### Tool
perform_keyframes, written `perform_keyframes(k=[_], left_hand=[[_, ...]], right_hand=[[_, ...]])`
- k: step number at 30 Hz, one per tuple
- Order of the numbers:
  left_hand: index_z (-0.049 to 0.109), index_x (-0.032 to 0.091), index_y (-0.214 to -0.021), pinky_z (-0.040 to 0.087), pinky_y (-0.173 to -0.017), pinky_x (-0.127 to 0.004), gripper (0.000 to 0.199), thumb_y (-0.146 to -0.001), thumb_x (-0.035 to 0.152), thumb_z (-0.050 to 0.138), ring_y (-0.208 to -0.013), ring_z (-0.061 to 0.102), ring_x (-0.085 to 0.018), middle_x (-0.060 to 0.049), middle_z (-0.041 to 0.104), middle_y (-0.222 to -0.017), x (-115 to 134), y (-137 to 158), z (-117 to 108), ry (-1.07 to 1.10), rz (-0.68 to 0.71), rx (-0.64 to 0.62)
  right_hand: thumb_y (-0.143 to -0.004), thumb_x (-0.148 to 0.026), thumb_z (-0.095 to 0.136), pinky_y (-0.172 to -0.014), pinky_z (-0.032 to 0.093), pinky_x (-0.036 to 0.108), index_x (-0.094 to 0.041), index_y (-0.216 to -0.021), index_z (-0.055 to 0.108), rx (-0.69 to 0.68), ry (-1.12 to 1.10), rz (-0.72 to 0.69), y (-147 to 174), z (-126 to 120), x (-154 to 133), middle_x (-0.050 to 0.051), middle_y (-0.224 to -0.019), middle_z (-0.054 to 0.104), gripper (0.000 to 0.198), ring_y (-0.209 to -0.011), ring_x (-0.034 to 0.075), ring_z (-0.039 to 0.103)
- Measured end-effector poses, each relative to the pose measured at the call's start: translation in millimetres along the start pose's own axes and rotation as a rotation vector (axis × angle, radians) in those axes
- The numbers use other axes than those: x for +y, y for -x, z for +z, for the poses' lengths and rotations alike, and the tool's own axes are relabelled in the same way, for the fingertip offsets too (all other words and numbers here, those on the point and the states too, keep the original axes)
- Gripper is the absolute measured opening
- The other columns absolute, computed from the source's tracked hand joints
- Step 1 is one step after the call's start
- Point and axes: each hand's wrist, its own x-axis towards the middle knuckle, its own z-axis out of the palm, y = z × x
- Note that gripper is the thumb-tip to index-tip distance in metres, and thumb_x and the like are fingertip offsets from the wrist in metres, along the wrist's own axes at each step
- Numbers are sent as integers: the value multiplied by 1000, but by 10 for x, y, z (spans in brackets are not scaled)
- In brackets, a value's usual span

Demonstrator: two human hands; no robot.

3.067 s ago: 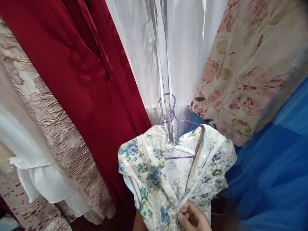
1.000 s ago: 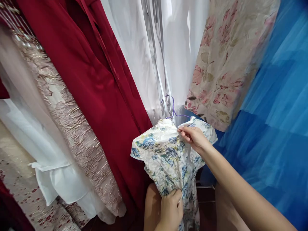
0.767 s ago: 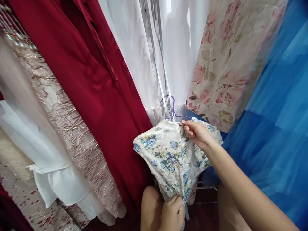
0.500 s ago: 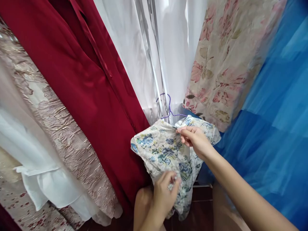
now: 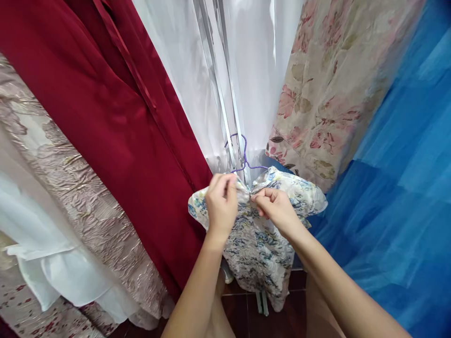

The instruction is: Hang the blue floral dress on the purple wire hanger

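Note:
A white dress with blue and yellow flowers hangs on a purple hanger, whose hook rises above the neckline. At the middle of the neck opening, my right hand pinches the fabric edge between thumb and fingers; a small shiny piece, perhaps a zip pull, shows at the fingertips. My left hand is closed at the left side of the neckline, its fingertips on the collar edge. Behind my left hand and wrist, part of the left shoulder is hidden. The dress's lower part is smeared by motion.
Long garments surround the dress: a dark red satin one at left, white fabric behind, pink-flowered cloth and blue tulle at right. Pale metal poles run down behind the hanger. Dark tiles lie below.
My left hand has risen from the front of the dress to the left side of its neckline. The right hand keeps its pinch at the neckline, moved slightly left and down.

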Motion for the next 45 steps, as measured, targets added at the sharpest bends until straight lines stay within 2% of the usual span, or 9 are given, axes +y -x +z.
perform_keyframes(k=[6,10,14,19,26,30,34,40,45], left_hand=[[66,16,-90,47,-75,-22,17,-92,30,58,-79,60,-13,-1,64,-85,-828,-102,-490,169,-397,388],[60,16,-86,46,-68,-20,17,-85,33,60,-66,55,-9,2,57,-75,-1342,205,-573,397,-638,441],[56,16,-78,49,-68,-24,26,-76,39,67,-62,58,-11,1,59,-69,-1366,683,-357,532,-794,193],[70,13,-88,50,-80,-31,27,-80,39,71,-81,66,-19,-7,70,-84,-807,1002,-36,670,-805,-288],[68,18,-92,44,-87,-28,21,-99,25,50,-92,61,-18,-4,67,-93,-33,975,97,431,-311,-816],[66,17,-94,44,-89,-28,21,-101,24,47,-95,60,-18,-5,67,-96,150,1033,134,393,-191,-824],[64,17,-88,42,-90,-31,24,-102,24,46,-94,56,-19,-6,67,-92,233,1096,149,366,-113,-816],[50,21,-136,41,-101,-36,44,-101,48,45,-111,56,-22,-10,62,-124,-7,1245,-34,697,-522,-882],[68,12,-98,44,-78,-27,48,-85,58,66,-82,57,-17,-4,62,-86,-416,1397,-287,854,-824,-1074]], right_hand=[[-78,-24,61,-42,25,21,-20,-57,51,-74,92,100,267,-99,332,-6,-39,51,24,-37,7,36],[-80,-26,57,-44,26,22,-20,-60,52,-111,132,136,435,-152,463,-6,-42,52,22,-39,8,37],[-83,-27,50,-46,29,22,-22,-62,48,-136,276,199,484,-188,605,-6,-43,51,21,-40,9,38],[-79,-20,50,-49,34,24,-22,-61,48,-219,592,286,549,-361,932,-2,-49,59,18,-45,13,49],[-80,-27,61,-58,32,30,-21,-60,53,-106,870,225,669,-522,865,2,-59,60,22,-60,19,54],[-94,-51,50,-85,45,37,-20,-87,66,-111,442,143,679,-552,601,5,-89,72,35,-90,26,64],[-90,-68,50,-112,35,44,-19,-114,69,-353,-191,526,734,-502,622,9,-116,72,57,-124,29,57],[-91,-66,52,-92,51,35,-13,-105,74,-538,-541,636,818,-430,509,10,-96,76,59,-96,24,71],[-72,-27,82,-61,45,20,-12,-88,74,-611,-125,437,627,-596,233,2,-77,72,23,-63,12,61]])
